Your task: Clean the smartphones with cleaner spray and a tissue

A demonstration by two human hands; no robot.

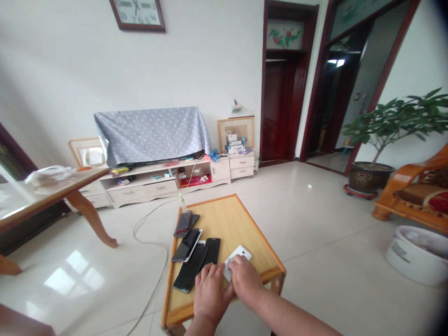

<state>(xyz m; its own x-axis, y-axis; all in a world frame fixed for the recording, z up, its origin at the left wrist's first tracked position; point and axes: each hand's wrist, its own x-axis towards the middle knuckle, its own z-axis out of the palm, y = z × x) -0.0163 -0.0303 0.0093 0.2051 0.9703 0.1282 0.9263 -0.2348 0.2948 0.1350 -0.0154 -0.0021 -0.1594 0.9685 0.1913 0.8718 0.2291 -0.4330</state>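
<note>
head view: your right hand (246, 278) covers a white phone (239, 256), fingers narrow, grip hard to tell; your left hand (211, 292), fingers loosely spread, rests just beside it, by black phones (189, 275) on a low wooden table (229, 224).

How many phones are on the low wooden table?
6: blurred dark phone farthest, dark phone over white phone, black phone, black phone, white phone under the right hand. More may be hidden.

your right hand (246, 279) hides part of the white device (237, 258); the top phone (184, 223) is blurred, and the wall clock (137, 14) is cut off.
</note>
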